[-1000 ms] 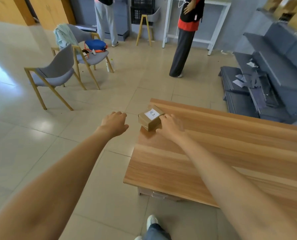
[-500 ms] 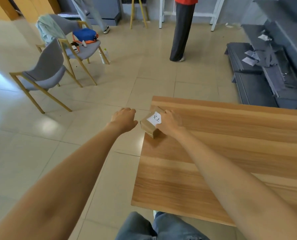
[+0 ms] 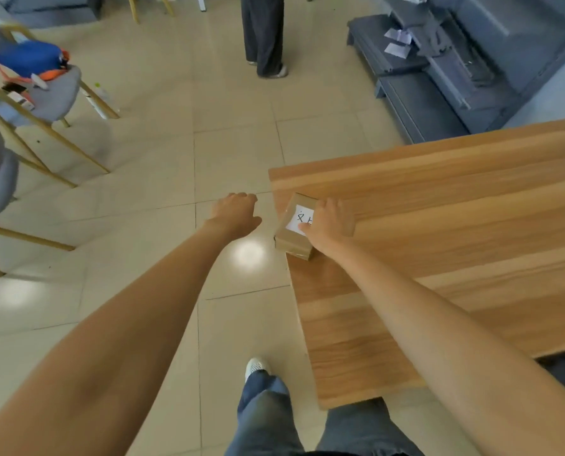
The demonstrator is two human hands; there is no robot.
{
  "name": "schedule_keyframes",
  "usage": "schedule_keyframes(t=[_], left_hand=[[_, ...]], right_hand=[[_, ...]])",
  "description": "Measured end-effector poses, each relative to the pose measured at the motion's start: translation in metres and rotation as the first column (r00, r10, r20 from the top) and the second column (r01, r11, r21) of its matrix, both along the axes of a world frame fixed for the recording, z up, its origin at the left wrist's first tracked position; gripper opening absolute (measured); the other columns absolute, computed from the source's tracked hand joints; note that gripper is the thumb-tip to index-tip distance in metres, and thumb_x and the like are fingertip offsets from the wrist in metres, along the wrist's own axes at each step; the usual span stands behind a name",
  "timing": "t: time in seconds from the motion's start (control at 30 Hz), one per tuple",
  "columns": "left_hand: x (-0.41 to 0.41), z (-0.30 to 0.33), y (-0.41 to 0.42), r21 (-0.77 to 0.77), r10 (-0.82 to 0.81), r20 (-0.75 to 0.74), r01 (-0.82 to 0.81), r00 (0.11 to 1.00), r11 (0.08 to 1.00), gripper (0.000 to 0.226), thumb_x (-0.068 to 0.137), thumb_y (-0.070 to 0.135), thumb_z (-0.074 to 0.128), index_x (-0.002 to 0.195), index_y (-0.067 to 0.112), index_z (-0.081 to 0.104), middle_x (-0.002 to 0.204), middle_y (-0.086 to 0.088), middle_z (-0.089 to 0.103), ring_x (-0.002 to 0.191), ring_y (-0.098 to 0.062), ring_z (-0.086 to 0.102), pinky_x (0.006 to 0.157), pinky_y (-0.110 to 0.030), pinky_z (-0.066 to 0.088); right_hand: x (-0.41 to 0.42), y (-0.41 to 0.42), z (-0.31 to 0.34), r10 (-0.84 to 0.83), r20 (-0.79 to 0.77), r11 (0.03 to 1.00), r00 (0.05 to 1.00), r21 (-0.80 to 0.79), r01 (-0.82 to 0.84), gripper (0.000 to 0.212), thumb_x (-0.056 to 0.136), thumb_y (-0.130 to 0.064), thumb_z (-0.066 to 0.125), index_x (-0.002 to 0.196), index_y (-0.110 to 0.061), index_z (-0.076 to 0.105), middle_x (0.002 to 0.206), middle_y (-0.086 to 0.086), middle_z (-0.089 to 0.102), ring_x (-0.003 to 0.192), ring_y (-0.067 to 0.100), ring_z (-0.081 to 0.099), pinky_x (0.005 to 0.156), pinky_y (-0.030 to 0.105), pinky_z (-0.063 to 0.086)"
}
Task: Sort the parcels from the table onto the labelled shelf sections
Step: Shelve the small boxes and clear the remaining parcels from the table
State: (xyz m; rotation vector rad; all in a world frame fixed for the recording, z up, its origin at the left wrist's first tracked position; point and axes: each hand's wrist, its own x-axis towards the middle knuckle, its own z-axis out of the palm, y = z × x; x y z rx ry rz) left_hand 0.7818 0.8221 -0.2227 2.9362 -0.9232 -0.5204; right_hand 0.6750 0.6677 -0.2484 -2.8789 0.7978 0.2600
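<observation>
Our right hand (image 3: pixel 332 225) grips the cardboard parcel (image 3: pixel 292 235) — label half covered, illegible; left hand (image 3: pixel 236 213) hangs loosely curled, holding nothing, beside the wood-grain table (image 3: pixel 439 258).

- A wooden table (image 3: pixel 455 232) is standing on the tiled floor (image 3: pixel 228 126); a small brown parcel (image 3: pixel 292 240) with a white handwritten label is sitting at its near-left edge
- Grey chairs (image 3: pixel 44 97) are standing on the floor to the left; dark grey shelf parts (image 3: pixel 419 103) are lying beyond the table
</observation>
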Motion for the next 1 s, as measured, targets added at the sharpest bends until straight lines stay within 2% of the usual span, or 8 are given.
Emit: schedule_keyframes(t=[0.13,0.27,0.4,0.53,0.77,0.83,0.9,1.0], left_hand=[[0.028,-0.012,0.012,-0.059,-0.069,-0.03,0.067,0.997,0.996,0.052,0.094,0.032,0.052,0.142,0.014,0.041,0.138,-0.006,0.05,0.128,-0.028,0.043,0.096,-0.041,0.041],[0.051,-0.019,0.02,-0.078,-0.103,-0.055,0.099,0.993,0.992,0.053,0.095,0.032,0.052,0.143,0.014,0.039,0.138,-0.007,0.05,0.129,-0.028,0.042,0.098,-0.042,0.04],[0.058,-0.025,0.022,-0.062,-0.155,-0.085,0.15,0.984,0.987,0.053,0.096,0.032,0.05,0.144,0.014,0.038,0.14,-0.006,0.049,0.131,-0.028,0.04,0.1,-0.043,0.04],[0.062,-0.033,0.024,-0.048,-0.18,-0.125,0.175,0.976,0.983,0.053,0.096,0.032,0.05,0.145,0.015,0.037,0.14,-0.006,0.048,0.131,-0.027,0.04,0.101,-0.042,0.04],[0.064,-0.029,0.015,-0.048,-0.19,-0.156,0.185,0.969,0.982,0.053,0.095,0.031,0.05,0.145,0.016,0.037,0.14,-0.005,0.048,0.131,-0.026,0.04,0.101,-0.042,0.04],[0.061,-0.023,0.005,-0.068,-0.206,-0.153,0.198,0.966,0.978,0.053,0.095,0.031,0.051,0.144,0.016,0.037,0.14,-0.004,0.048,0.131,-0.025,0.04,0.102,-0.042,0.04],[0.055,-0.015,-0.007,-0.093,-0.241,-0.144,0.229,0.96,0.969,0.054,0.095,0.032,0.051,0.144,0.017,0.037,0.14,-0.004,0.048,0.132,-0.025,0.039,0.101,-0.043,0.041],[0.044,-0.002,-0.028,-0.158,-0.292,-0.132,0.27,0.947,0.95,0.054,0.094,0.034,0.054,0.143,0.017,0.039,0.141,-0.004,0.048,0.131,-0.025,0.041,0.102,-0.043,0.041]], right_hand=[[0.017,0.024,-0.008,-0.225,0.04,0.973,0.973,0.053,0.223,0.076,0.089,-0.06,0.05,0.139,-0.005,0.037,0.137,0.011,0.046,0.123,0.028,0.043,0.094,0.035,0.039],[0.041,0.049,-0.02,-0.426,-0.027,0.883,0.904,0.206,0.422,0.099,0.083,-0.071,0.05,0.15,-0.005,0.017,0.153,0.016,0.025,0.139,0.035,0.026,0.103,0.046,0.035],[0.054,0.065,-0.036,-0.477,-0.14,0.845,0.868,0.196,0.497,0.099,0.082,-0.075,0.047,0.151,-0.011,0.013,0.156,0.015,0.014,0.135,0.043,0.026,0.095,0.058,0.039],[0.052,0.065,-0.05,-0.627,-0.173,0.71,0.76,0.274,0.649,0.108,0.08,-0.07,0.056,0.154,-0.011,0.002,0.158,0.019,0.009,0.134,0.04,0.031,0.094,0.056,0.041],[0.033,0.045,-0.036,-0.696,-0.032,0.634,0.717,0.44,0.636,0.087,0.075,-0.053,0.067,0.143,-0.012,0.032,0.142,0.012,0.035,0.124,0.034,0.042,0.088,0.039,0.041],[0.021,0.029,-0.027,-0.758,0.003,0.524,0.652,0.598,0.607,0.078,0.075,-0.045,0.068,0.14,-0.014,0.037,0.134,0.009,0.042,0.115,0.029,0.049,0.078,0.033,0.041],[0.006,0.011,-0.015,-0.82,0.003,0.384,0.572,0.744,0.547,0.071,0.074,-0.044,0.068,0.136,-0.02,0.043,0.126,0.006,0.049,0.106,0.023,0.056,0.081,0.034,0.049],[-0.021,-0.016,0.007,-0.837,0.015,0.29,0.546,0.859,0.422,0.052,0.075,-0.043,0.069,0.123,-0.031,0.052,0.112,-0.005,0.062,0.095,0.013,0.062,0.069,0.03,0.051]])
